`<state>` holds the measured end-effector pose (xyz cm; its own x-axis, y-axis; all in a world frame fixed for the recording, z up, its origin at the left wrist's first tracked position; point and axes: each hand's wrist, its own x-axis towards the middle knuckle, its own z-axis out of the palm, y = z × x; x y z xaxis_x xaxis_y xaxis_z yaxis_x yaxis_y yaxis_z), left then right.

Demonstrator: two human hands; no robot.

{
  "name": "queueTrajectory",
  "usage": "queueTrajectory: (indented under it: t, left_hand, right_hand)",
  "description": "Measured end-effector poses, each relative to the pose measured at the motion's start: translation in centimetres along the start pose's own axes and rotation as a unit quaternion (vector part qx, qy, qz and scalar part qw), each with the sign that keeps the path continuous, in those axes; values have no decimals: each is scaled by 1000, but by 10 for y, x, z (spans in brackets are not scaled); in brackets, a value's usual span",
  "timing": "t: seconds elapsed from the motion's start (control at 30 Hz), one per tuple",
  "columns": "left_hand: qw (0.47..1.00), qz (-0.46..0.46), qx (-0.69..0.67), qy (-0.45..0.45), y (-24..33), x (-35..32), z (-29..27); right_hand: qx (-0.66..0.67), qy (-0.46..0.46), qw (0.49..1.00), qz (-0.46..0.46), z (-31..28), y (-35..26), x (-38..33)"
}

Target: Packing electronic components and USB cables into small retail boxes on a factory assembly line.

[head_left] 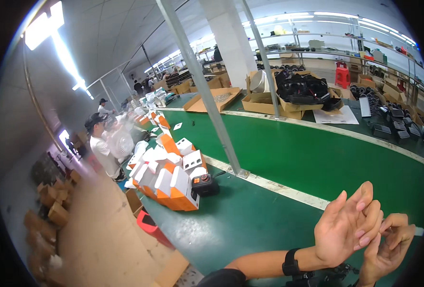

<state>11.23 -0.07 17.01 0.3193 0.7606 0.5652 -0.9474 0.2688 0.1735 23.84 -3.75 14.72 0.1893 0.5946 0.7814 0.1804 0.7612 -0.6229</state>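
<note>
At the lower right, my left hand (pixel 348 229) is raised above the green table with its palm turned up. Its thumb stands apart from the loosely curled fingers, and nothing shows in the palm. Close beside its fingertips is my right hand (pixel 389 246), fingers bent and drawn together; whether they pinch anything small cannot be made out. A black strap (pixel 291 262) circles my left wrist. Beneath the wrists, some dark parts (pixel 343 273) are partly hidden by my arms.
White-and-orange boxes (pixel 171 184) crowd the table's left end beside a black device (pixel 205 184). A metal post (pixel 207 91) rises from the pale strip bordering the green belt (pixel 288 158). Cartons with black items (pixel 300 91) stand across. A red bin (pixel 152 228) sits below the edge; people work at far left.
</note>
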Motion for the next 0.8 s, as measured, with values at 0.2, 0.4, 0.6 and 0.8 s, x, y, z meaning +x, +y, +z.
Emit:
queueTrajectory:
  t: [0.2, 0.4, 0.6, 0.8]
  left_hand:
    - [1000, 5, 5, -6, 0, 0, 3]
    - [1000, 5, 13, -16, -1, -3, 3]
    - [1000, -16, 11, -10, 3, -6, 6]
    - [1000, 11, 19, -17, -3, -2, 6]
  right_hand:
    - [-3, -13, 1000, -25, -3, -6, 2]
    - [-11, 1, 1000, -10, 2, -12, 1]
    - [-9, -8, 1000, -10, 2, -18, 2]
    - [-16, -17, 1000, -7, -2, -17, 3]
